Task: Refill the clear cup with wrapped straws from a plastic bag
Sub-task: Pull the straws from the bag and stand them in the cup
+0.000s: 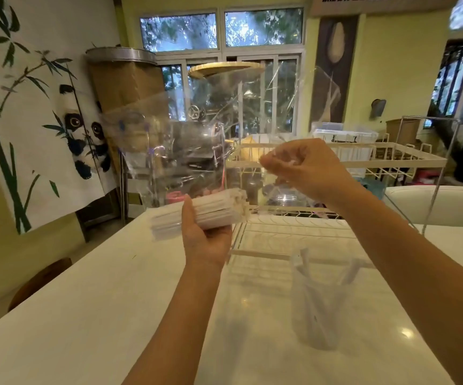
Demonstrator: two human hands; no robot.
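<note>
My left hand (206, 238) grips a thick bundle of white wrapped straws (211, 208), held sideways above the white table. My right hand (308, 168) is closed on the edge of a large clear plastic bag (211, 129), which billows up and to the left in the air, apart from the bundle. The clear cup (319, 307) stands on the table below my right forearm, with a few wrapped straws leaning inside it.
A white wire rack (344, 162) stands on the white table (86, 315) behind my hands, its lower shelf close to the cup. A panda banner hangs at left. A dark chair back shows at the table's left edge.
</note>
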